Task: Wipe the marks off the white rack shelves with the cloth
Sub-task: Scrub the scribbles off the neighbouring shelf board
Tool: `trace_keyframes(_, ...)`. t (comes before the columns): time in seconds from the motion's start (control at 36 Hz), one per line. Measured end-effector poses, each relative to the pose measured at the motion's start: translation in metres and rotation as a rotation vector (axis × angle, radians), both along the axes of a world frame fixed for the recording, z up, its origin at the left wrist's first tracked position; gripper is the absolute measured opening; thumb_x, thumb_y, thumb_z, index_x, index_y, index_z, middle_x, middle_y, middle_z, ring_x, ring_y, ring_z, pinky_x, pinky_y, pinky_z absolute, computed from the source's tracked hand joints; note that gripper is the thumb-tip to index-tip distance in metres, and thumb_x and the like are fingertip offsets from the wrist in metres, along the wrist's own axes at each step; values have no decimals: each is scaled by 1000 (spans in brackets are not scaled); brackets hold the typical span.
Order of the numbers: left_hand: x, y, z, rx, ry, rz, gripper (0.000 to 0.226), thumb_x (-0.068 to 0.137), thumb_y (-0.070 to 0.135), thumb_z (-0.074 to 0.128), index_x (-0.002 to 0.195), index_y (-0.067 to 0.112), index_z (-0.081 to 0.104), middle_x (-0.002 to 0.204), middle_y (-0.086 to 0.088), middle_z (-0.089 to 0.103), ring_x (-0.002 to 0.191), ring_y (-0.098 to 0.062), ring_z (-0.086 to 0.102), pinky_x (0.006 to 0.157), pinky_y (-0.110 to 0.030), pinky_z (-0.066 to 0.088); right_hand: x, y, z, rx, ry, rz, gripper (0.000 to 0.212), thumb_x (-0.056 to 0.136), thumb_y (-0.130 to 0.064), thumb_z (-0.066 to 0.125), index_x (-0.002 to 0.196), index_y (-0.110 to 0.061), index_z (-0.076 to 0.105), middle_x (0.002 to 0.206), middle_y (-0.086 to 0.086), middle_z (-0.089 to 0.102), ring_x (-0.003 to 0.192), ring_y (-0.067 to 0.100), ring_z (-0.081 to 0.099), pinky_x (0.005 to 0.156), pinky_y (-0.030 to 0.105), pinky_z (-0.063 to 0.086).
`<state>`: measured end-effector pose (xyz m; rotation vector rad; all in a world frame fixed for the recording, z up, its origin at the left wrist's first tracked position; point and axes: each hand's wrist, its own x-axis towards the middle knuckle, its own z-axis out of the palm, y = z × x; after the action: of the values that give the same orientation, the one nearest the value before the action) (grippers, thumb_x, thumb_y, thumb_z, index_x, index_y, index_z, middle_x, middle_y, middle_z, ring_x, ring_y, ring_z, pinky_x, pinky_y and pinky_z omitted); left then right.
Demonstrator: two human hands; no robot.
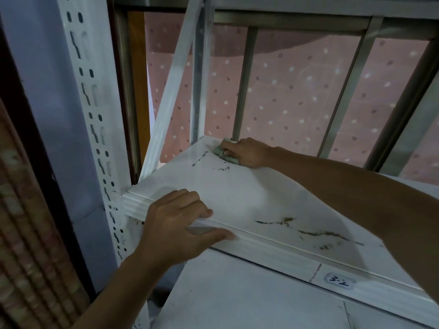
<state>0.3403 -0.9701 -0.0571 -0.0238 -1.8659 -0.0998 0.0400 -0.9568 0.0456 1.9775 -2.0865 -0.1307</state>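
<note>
The white rack shelf (pixel 237 193) fills the middle of the view. Dark marks (pixel 202 157) streak its far left corner, and longer dark marks (pixel 308 230) run near the front edge at right. My right hand (pixel 244 151) reaches across to the far corner, shut on a pale green cloth (pixel 223 155) pressed flat on the shelf beside the far marks. My left hand (pixel 175 219) grips the shelf's front lip near the left post, fingers on top and thumb along the edge.
A perforated white upright post (pixel 95 129) stands at left, with a diagonal brace (pixel 171 89) behind. A lower shelf (pixel 237 293) sits beneath, and a label reading 3-2 (pixel 339 279) is on the front lip. Metal window bars (pixel 244 84) and a dotted pink curtain (pixel 297 96) lie beyond.
</note>
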Motion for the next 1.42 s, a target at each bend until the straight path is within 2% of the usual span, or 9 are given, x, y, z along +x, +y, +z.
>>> trace_keyframes(0.17,-2,0,-3,10,16,-6,61,80,69,77,72,8,77,74,-1,73,69,-14,64,69,-29,54,17,10,-7,-61,56,273,27,104,-23,44,131,-22,38,76,8,60,55,19,46,60,27,37)
trace_keyframes(0.33,-2,2,-4,59,0,-25,62,77,67,81,71,6,75,73,-2,70,68,-18,62,68,-29,51,45,37,-8,-9,28,345,33,104,-22,44,136,-17,48,99,5,69,64,19,55,65,31,50)
trace_keyframes(0.47,-1,2,-4,86,-10,-24,63,78,67,80,71,5,75,73,-2,68,67,-21,62,69,-27,50,72,62,-9,-96,15,452,44,102,-37,28,121,-11,59,74,7,63,54,15,47,53,27,41)
trace_keyframes(0.67,-3,1,-6,75,16,-27,62,78,66,82,71,4,74,73,-3,67,71,-16,59,76,-19,46,90,88,-10,-129,-46,608,14,99,-13,57,112,-10,60,89,-6,70,57,0,37,48,19,41)
trace_keyframes(0.89,-4,-1,-6,42,37,-42,63,76,64,84,68,3,74,70,-4,68,64,-22,61,66,-30,50,86,89,-8,-201,-67,461,21,105,-24,45,107,-10,61,66,2,62,48,15,48,48,28,43)
trace_keyframes(1.06,-6,-2,-6,49,47,-48,61,72,63,89,67,4,74,70,-2,69,63,-21,62,65,-31,52,48,84,-6,-229,-97,237,13,106,-22,43,107,-14,53,52,-5,37,41,17,36,46,26,31)
trace_keyframes(1.14,-6,-2,-6,50,46,-52,60,71,63,89,68,5,74,71,-2,69,63,-20,62,64,-30,52,28,70,-7,-195,-97,57,15,107,-23,39,110,-12,50,59,-2,45,46,12,39,53,32,34)
trace_keyframes(1.28,-5,-2,-7,63,39,-50,58,72,62,88,69,6,75,72,-1,70,65,-17,62,69,-25,51,3,27,-5,-81,-104,-196,24,106,-25,36,125,-11,42,88,14,58,75,30,52,66,37,40)
trace_keyframes(1.42,-6,-2,-7,70,51,-66,56,69,61,92,70,7,75,72,-1,70,65,-17,62,66,-27,51,2,-20,3,1,-87,-293,32,104,-24,39,133,-11,39,105,20,60,82,30,52,71,38,42)
